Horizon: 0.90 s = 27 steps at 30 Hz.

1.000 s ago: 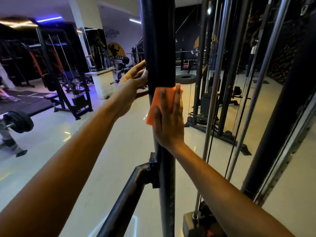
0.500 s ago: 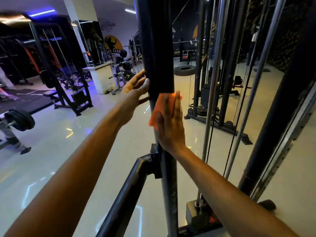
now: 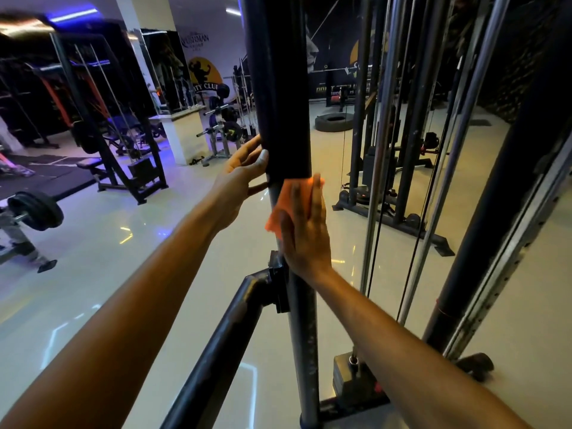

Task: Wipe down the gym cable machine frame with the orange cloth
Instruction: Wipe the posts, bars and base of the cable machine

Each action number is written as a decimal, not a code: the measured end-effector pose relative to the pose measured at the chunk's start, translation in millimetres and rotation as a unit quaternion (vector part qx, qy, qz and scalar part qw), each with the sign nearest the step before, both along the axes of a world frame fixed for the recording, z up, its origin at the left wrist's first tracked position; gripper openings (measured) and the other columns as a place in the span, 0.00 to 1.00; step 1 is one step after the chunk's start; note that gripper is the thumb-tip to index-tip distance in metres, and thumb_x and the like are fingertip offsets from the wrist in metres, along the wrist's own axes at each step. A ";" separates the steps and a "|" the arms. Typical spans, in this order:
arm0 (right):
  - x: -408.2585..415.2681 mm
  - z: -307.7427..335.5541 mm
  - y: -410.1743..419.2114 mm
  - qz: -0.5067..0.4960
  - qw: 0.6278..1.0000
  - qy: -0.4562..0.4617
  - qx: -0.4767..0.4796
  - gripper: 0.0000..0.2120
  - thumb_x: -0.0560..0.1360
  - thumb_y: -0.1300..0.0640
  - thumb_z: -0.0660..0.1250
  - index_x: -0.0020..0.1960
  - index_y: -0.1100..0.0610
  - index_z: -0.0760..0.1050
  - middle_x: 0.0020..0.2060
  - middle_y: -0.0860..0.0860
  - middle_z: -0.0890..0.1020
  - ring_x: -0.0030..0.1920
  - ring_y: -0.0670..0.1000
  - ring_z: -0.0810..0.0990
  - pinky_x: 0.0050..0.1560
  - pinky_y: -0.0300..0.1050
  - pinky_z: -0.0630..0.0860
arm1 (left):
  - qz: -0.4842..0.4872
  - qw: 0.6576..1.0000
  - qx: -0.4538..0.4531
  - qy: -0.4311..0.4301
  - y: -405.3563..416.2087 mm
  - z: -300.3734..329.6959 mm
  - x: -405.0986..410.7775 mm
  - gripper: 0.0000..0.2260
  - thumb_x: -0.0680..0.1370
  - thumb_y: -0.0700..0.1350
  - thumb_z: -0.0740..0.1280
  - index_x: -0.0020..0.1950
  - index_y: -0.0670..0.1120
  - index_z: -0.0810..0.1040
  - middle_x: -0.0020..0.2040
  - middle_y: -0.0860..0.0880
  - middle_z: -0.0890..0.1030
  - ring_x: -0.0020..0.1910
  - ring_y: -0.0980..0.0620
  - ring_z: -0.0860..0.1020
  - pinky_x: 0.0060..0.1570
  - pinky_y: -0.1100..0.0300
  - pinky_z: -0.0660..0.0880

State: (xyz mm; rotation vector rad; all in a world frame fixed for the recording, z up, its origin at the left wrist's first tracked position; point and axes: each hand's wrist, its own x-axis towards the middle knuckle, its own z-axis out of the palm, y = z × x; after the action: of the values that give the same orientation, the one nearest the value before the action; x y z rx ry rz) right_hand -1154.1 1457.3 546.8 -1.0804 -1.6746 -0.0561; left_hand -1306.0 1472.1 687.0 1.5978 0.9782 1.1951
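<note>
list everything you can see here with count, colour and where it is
orange cloth: 1, orange, pressed flat on the upright post
upright post: 1, black, centre
foam sleeve: 1, black, round the post above the cloth
angled brace: 1, black, bolted to the post, lower centre
guide rods: several, chrome, right
tyre: 1, black, floor behind
barbell plate: 1 seen, black, far left
left hand: fingers on the sleeve's edge
right hand: flat on the cloth

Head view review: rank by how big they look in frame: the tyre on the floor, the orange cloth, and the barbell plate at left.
1. Orange cloth, though the right hand covers part.
2. Barbell plate.
3. Tyre.
The top two look close; nearness inflates the cloth.
</note>
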 end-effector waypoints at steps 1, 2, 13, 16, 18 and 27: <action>-0.6 19.8 5.1 -0.008 1.000 0.004 0.029 0.35 0.89 0.40 0.52 0.86 0.39 0.32 0.86 0.49 0.33 0.88 0.60 0.41 0.83 0.64 0.59 | 0.001 1.000 0.001 0.001 -0.1 0.3 0.7 0.23 0.88 0.47 0.64 0.83 0.54 0.67 0.73 0.52 0.80 0.72 0.51 0.80 0.73 0.41 0.75; -1.1 35.0 9.7 -0.015 0.999 0.016 0.044 0.35 0.90 0.43 0.54 0.87 0.41 0.35 0.86 0.48 0.34 0.88 0.59 0.41 0.83 0.66 0.60 | 0.003 1.000 0.000 0.000 -0.3 0.4 0.9 0.23 0.88 0.47 0.64 0.83 0.54 0.67 0.73 0.52 0.81 0.72 0.50 0.80 0.73 0.41 0.75; 4.7 -80.6 -30.5 0.024 0.993 -0.003 -0.114 0.34 0.87 0.33 0.45 0.83 0.34 0.27 0.86 0.49 0.30 0.87 0.66 0.49 0.74 0.74 0.73 | 0.021 1.000 -0.018 0.007 -9.5 -29.1 4.6 0.23 0.88 0.46 0.65 0.83 0.55 0.68 0.72 0.54 0.81 0.70 0.54 0.80 0.73 0.44 0.76; 1.4 -23.5 -13.8 0.028 0.999 0.017 -0.020 0.34 0.88 0.36 0.47 0.83 0.35 0.26 0.84 0.46 0.28 0.88 0.63 0.43 0.81 0.67 0.64 | 0.021 0.999 -0.031 0.010 -9.5 -32.9 4.1 0.24 0.87 0.48 0.66 0.84 0.55 0.67 0.73 0.52 0.80 0.72 0.52 0.79 0.73 0.41 0.75; -0.2 18.7 4.2 0.014 0.999 0.029 0.013 0.34 0.90 0.40 0.49 0.86 0.42 0.31 0.86 0.50 0.32 0.88 0.62 0.42 0.82 0.61 0.58 | 0.028 0.999 -0.037 0.013 -8.2 -31.5 3.8 0.24 0.87 0.48 0.66 0.83 0.56 0.67 0.73 0.52 0.80 0.71 0.50 0.80 0.71 0.42 0.77; 11.5 -70.1 -30.9 0.049 0.995 0.008 -0.089 0.50 0.87 0.50 0.65 0.80 0.31 0.23 0.85 0.47 0.29 0.86 0.67 0.51 0.71 0.73 0.76 | 0.045 0.998 -0.040 0.007 -10.7 -41.3 8.5 0.25 0.88 0.45 0.64 0.85 0.54 0.65 0.75 0.53 0.79 0.73 0.52 0.78 0.74 0.43 0.74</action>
State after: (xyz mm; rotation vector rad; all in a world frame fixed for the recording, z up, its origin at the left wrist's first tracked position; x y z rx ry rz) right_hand -1142.6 1426.4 476.7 -1.1252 -1.7410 0.1690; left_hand -1297.4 1461.4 645.6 1.5153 1.1033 1.1905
